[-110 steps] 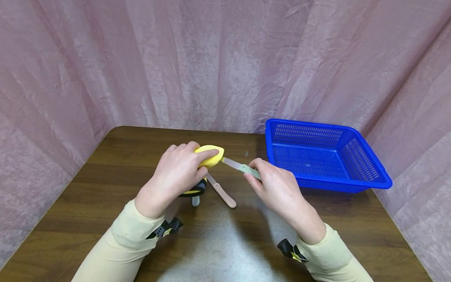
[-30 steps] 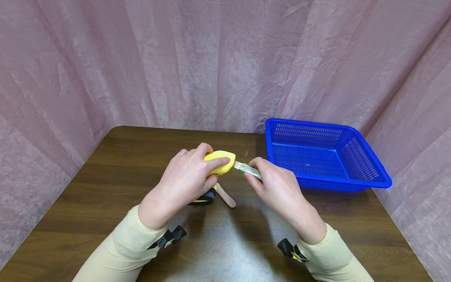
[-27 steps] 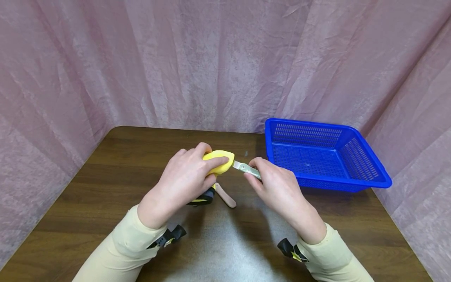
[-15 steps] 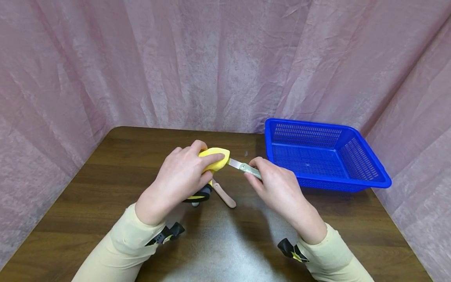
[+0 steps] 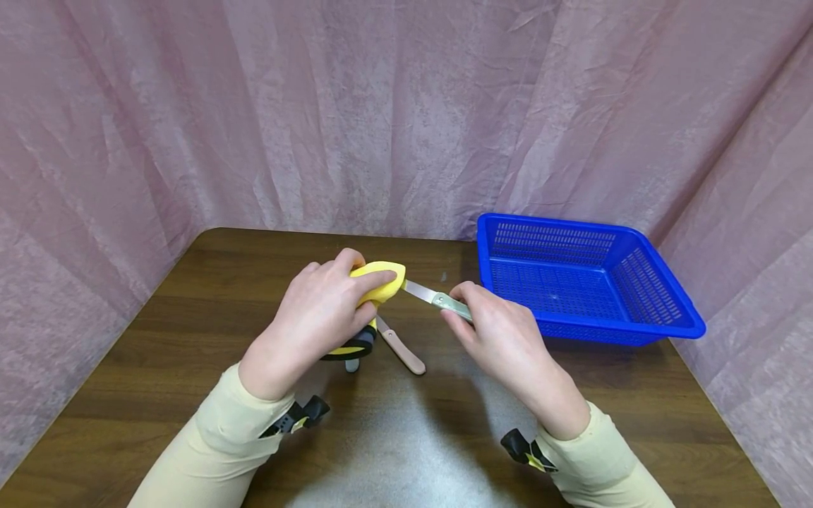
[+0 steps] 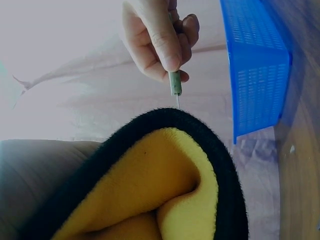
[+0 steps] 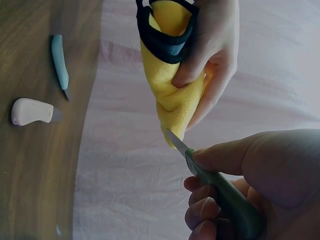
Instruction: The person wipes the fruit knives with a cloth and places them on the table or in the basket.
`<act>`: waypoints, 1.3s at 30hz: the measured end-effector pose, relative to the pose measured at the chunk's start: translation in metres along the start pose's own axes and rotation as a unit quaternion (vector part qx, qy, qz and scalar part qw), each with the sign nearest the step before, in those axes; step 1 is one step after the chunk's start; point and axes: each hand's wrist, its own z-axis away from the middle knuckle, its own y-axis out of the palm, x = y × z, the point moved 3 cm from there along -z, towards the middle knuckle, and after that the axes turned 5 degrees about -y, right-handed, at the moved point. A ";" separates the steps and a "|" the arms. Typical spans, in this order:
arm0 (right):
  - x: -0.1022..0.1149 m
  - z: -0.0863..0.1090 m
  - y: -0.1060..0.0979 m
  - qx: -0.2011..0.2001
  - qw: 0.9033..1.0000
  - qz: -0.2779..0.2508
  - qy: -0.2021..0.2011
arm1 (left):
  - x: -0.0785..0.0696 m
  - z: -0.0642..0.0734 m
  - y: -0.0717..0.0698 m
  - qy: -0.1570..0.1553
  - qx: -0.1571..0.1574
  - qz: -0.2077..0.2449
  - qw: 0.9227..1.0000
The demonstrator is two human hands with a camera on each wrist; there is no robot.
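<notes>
My left hand (image 5: 317, 303) grips a yellow cloth (image 5: 384, 276) with a black edge, its index finger lying along the cloth's top. A knife (image 5: 451, 306) with a green handle is held in my right hand (image 5: 508, 342), blade pointing left. In the right wrist view the cloth (image 7: 175, 107) meets the blade (image 7: 176, 142) near its tip; most of the blade is bare. Below the hands, a knife with a pink handle (image 5: 405, 353) lies on the table, its blade partly hidden. The light blue handle (image 5: 352, 365) of another knife shows beneath the cloth's hanging edge.
A blue plastic basket (image 5: 591, 327) with slotted walls stands at the table's back right, just beyond my right hand. The wooden table (image 5: 190, 317) runs back to a pink curtain (image 5: 381, 127). Small dark cameras are strapped to both wrists.
My left hand and the cloth have slid left and up along the blade toward its tip, baring more of it. The blue handle has come into sight. My right hand stays almost still.
</notes>
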 end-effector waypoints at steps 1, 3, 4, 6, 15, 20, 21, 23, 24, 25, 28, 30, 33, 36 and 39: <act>0.000 0.000 0.000 -0.001 1.000 0.000 0.000 | 0.001 0.000 0.000 -0.001 0.001 0.000 1.000; 0.000 -0.001 0.000 -0.001 1.000 0.000 0.000 | 0.002 -0.001 0.000 -0.004 0.002 0.000 1.000; 0.000 -0.001 0.000 -0.001 1.000 -0.001 0.001 | 0.003 -0.001 -0.001 -0.006 0.004 0.000 1.000; 0.000 -0.002 0.000 -0.001 1.000 -0.002 0.002 | 0.004 -0.002 -0.001 -0.010 0.007 -0.001 1.000; -0.001 -0.005 -0.002 -0.002 1.000 -0.006 0.002 | 0.010 -0.005 -0.001 -0.021 0.018 0.000 1.000; -0.002 -0.005 0.000 0.003 1.000 -0.005 0.010 | 0.012 -0.006 0.000 -0.024 0.024 -0.003 0.999; -0.003 -0.006 0.000 0.005 1.000 -0.004 0.012 | 0.013 -0.006 0.001 -0.025 0.025 -0.002 0.999; -0.003 -0.005 0.002 0.008 1.000 -0.003 0.016 | 0.014 -0.005 0.003 -0.028 0.029 -0.001 0.999; -0.003 -0.005 0.002 0.009 1.000 -0.004 0.017 | 0.014 -0.004 0.004 -0.030 0.030 0.002 0.999; -0.004 -0.004 0.003 0.010 1.000 -0.004 0.019 | 0.015 -0.003 0.005 -0.031 0.030 0.003 0.999; -0.005 -0.002 0.003 0.013 1.000 -0.005 0.022 | 0.016 -0.001 0.007 -0.032 0.027 0.006 0.999; -0.006 -0.002 0.001 0.012 1.000 -0.004 0.023 | 0.016 -0.001 0.008 -0.031 0.021 0.004 0.999; -0.008 -0.003 -0.002 0.006 1.000 0.002 0.019 | 0.018 -0.003 0.007 -0.028 0.013 0.000 1.000; -0.010 -0.004 -0.005 0.001 1.000 0.006 0.014 | 0.020 -0.004 0.006 -0.031 0.012 0.000 0.999; -0.014 -0.004 -0.006 -0.002 1.000 0.007 0.010 | 0.022 -0.004 0.005 -0.037 0.015 0.001 0.999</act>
